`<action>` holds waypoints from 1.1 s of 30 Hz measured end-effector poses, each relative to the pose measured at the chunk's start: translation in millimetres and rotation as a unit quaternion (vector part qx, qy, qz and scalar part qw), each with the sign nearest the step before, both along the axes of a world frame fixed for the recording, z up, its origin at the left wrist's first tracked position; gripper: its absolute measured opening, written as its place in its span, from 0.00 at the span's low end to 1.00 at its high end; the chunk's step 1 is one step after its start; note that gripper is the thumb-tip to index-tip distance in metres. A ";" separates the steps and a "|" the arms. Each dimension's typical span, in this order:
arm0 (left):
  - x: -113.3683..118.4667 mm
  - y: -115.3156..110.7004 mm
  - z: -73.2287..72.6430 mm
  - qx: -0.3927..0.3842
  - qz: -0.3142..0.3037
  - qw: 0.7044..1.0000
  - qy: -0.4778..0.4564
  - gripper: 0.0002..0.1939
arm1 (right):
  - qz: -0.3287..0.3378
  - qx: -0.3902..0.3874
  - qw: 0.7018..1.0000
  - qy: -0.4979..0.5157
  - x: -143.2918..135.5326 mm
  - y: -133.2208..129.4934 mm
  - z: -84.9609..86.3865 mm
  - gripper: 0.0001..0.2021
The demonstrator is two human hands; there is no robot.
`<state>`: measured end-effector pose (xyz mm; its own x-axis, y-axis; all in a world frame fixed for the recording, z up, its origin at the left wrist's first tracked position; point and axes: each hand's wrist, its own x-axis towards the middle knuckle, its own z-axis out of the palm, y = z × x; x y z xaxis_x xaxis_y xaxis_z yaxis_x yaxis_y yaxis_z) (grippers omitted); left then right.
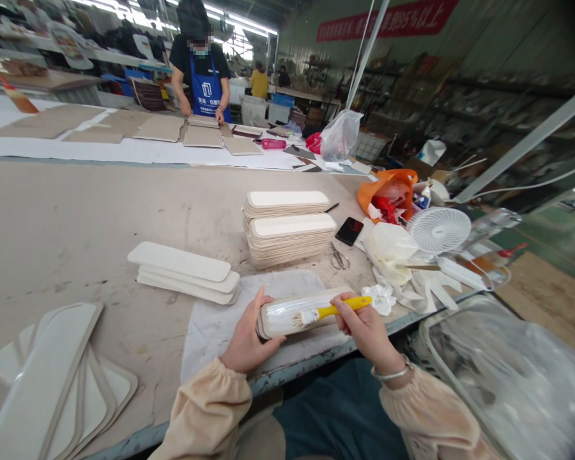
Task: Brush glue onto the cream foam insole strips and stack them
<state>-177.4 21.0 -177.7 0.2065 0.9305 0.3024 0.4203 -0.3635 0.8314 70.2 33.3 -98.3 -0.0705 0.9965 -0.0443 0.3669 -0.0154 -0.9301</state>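
Note:
My left hand [253, 332] grips the left end of a long rounded panel [282, 315], its thumb along the near edge. In my right hand [364, 326] is a yellow-handled brush [342, 308], its bristles touching the panel's top, which looks wet and shiny. Beneath the panel lies a white sheet [199, 332]. Two tall stacks of similar panels [292, 233] stand beyond it. A smaller pile of white panels [184, 262] sits to the left, and several more lie fanned out [43, 390] at the lower left.
Right of the stacks are scissors [340, 257], a black phone [349, 231], a white fan [439, 230], an orange bag [388, 188] and crumpled plastic. A plastic-lined basket [429, 345] stands at the lower right. Across the table a person in a blue apron [206, 86] handles grey boards.

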 end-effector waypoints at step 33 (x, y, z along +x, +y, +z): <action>-1.7 4.7 -2.2 -0.016 0.001 1.000 0.024 0.46 | -0.155 0.057 0.984 -0.073 64.9 36.0 4.5 0.16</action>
<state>-179.1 25.6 -179.9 0.2190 0.9399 0.2620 0.4605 -0.3363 0.8215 135.1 69.3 -93.8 0.2358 0.9683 0.0827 0.4914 -0.0454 -0.8697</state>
